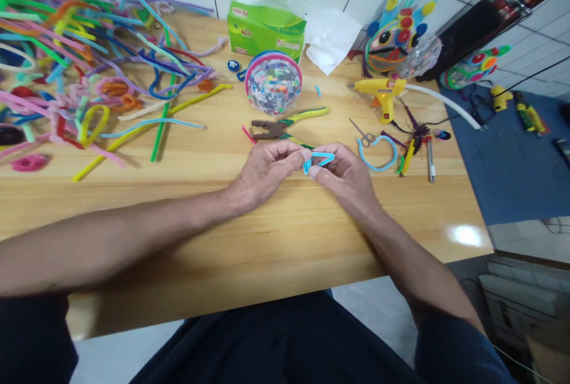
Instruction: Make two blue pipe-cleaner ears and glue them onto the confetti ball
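Fingers: drawn together, thumb to forefinger, at left hand (258, 175), gripping the folded left end of blue pipe cleaner (307, 167); at right hand (351, 179), bent round the right part, slightly parted with the strip between. Held in a small angular loop over the middle of wooden table (249, 241). Looks light and fuzzy, probably wire-cored: should bend easily, keep a crease, hardly slip. Best taken at folded end and right corner, pressing lightly. Just beyond: pliers (272, 129), partly behind left hand. Farther: decorated bowl (273, 84). To right: scissors (366, 138), glue gun (382, 97). To far left: pipe-cleaner heap (66, 45).
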`<state>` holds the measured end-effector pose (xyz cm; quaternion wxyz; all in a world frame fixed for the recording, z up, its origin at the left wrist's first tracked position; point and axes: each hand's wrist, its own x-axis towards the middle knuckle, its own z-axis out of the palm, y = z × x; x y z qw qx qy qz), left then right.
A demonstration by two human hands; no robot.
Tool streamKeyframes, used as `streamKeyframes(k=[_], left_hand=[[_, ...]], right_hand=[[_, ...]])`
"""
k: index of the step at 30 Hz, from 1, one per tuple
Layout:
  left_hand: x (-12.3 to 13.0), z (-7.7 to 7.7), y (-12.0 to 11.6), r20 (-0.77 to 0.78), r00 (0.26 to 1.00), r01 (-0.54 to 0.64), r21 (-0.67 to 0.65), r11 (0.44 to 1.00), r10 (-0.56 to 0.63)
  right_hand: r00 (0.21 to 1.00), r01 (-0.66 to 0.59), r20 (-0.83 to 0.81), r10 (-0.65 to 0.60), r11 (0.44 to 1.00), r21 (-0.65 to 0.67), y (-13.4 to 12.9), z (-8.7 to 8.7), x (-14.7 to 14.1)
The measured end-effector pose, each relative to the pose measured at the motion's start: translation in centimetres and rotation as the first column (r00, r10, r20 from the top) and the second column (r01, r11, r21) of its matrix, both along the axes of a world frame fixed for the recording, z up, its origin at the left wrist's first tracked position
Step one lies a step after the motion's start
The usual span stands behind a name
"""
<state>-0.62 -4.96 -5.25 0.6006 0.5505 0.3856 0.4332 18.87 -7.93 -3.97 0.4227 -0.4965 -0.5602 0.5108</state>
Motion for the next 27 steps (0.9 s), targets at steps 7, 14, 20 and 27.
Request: streamKeyframes(k=[7, 14, 20, 27], left_hand=[[0.13, -0.1, -0.31, 0.021, 1.0, -0.012, 0.024, 1.0, 0.011], [0.16, -0.63, -0.03, 0.062, 0.997, 0.056, -0.027, 0.998, -0.054], [0.24, -0.48, 0.15, 0.116, 0.992, 0.066, -0.058, 0.996, -0.059], [0.3, -0.22, -0.15, 0.148, 0.989, 0.011, -0.077, 0.997, 0.0]], right_hand=[[0.999, 0.042, -0.002, -0.042, 0.999, -0.032, -0.28, -0.34, -0.45], [0.999, 0.022, -0.022, -0.023, 0.998, -0.054, -0.08, -0.21, -0.24], [0.997, 0.005, -0.077, -0.009, 0.999, -0.054, -0.01, -0.05, 0.0], [0.994, -0.008, -0.106, 0.001, 0.998, -0.064, 0.13, -0.38, -0.02]])
